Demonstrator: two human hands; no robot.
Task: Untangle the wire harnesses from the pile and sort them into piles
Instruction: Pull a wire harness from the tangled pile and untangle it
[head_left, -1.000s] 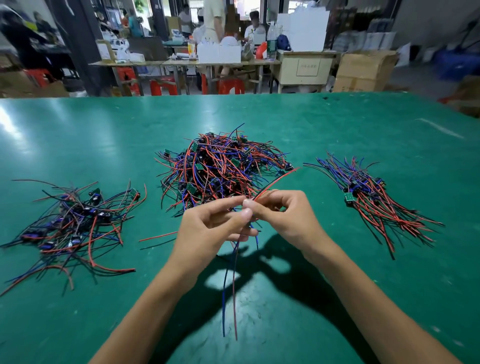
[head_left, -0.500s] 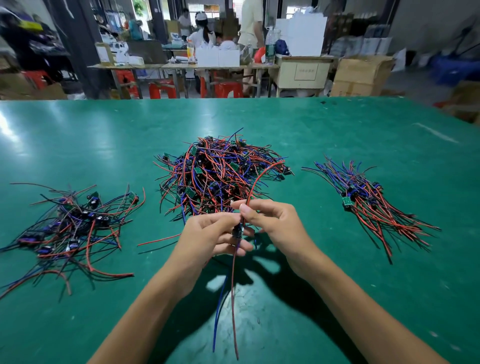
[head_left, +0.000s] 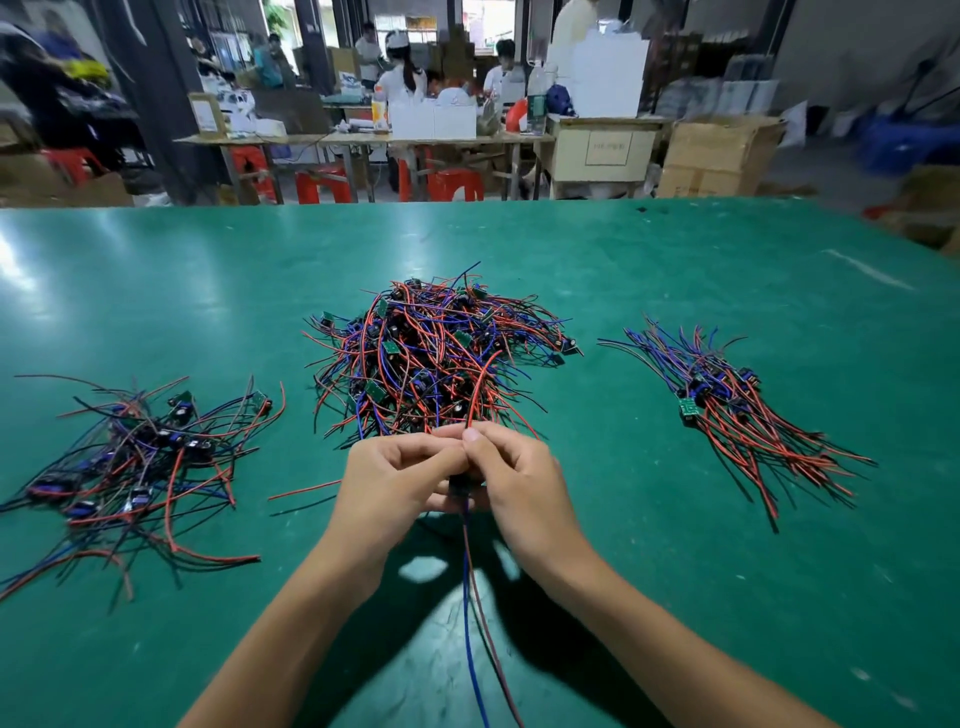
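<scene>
While there's only the head view to go on, it shows plenty. Both hands meet just in front of the big tangled pile (head_left: 441, 358) in the middle of the green desk (head_left: 675, 270). The left hand (head_left: 387, 491) and right hand (head_left: 519, 488) are touching at the fingertips, and each grip is curled and pinching the same harness (head_left: 470, 597). Its small dark body sits between the two hands, mostly hidden by the fingers. A blue wire and a red wire hang from it down toward the near edge of the desk, and another red wire (head_left: 480, 387) arcs up from the pinch over the front of the big pile.

Off to the left there's a loose, messy pile (head_left: 135, 457) of harnesses with red, blue and black wires going every direction. On the right sits a tidier pile (head_left: 737, 415), wires mostly lined up and fanning toward the near right. Both side piles are well apart from the middle one. A stray red wire (head_left: 304, 490) lies flat on the desk just left of the left hand.

Behind the desk: workbenches, red stools (head_left: 322, 184), cardboard boxes (head_left: 717, 156) and a few people, all a bit blurry.
</scene>
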